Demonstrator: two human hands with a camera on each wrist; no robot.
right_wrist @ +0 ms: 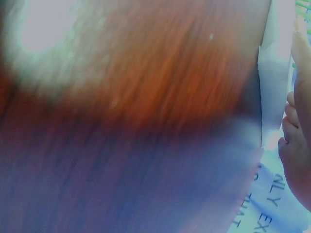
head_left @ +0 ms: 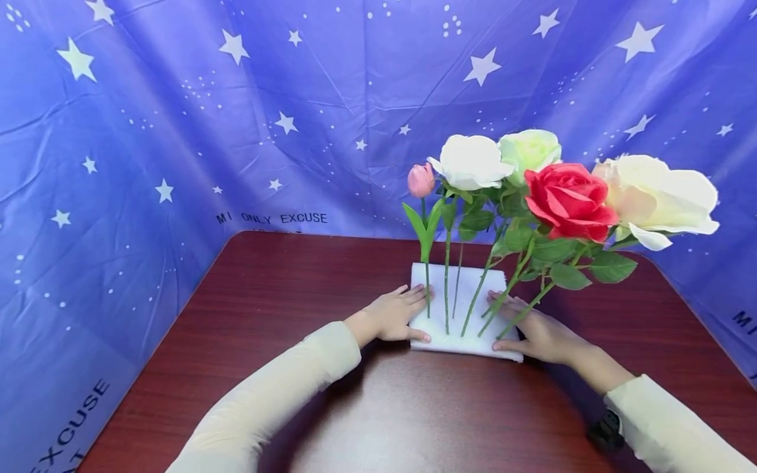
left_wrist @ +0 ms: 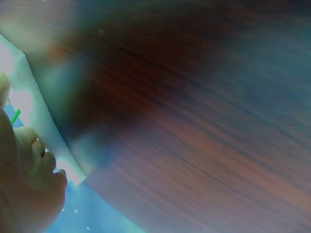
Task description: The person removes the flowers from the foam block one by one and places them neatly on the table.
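A white foam block (head_left: 437, 343) lies on the table, with several artificial flowers standing in it. From the left come a pink tulip (head_left: 421, 180), a white flower (head_left: 473, 163) and a pale green flower (head_left: 531, 155). A red rose (head_left: 570, 201) and a large cream flower (head_left: 671, 194) lean to the right. My left hand (head_left: 395, 315) rests on the block's left edge, fingers spread, thumb near the front. Over the right edge lies my right hand (head_left: 541, 332), partly behind the slanting stems. In the wrist views, each hand shows beside the foam's side.
The table (head_left: 236, 315) has a dark red-brown wood-grain top. A blue curtain (head_left: 331, 85) with white stars and lettering hangs behind it and along the sides. A black device (head_left: 606, 430) sits at my right wrist by the sleeve.
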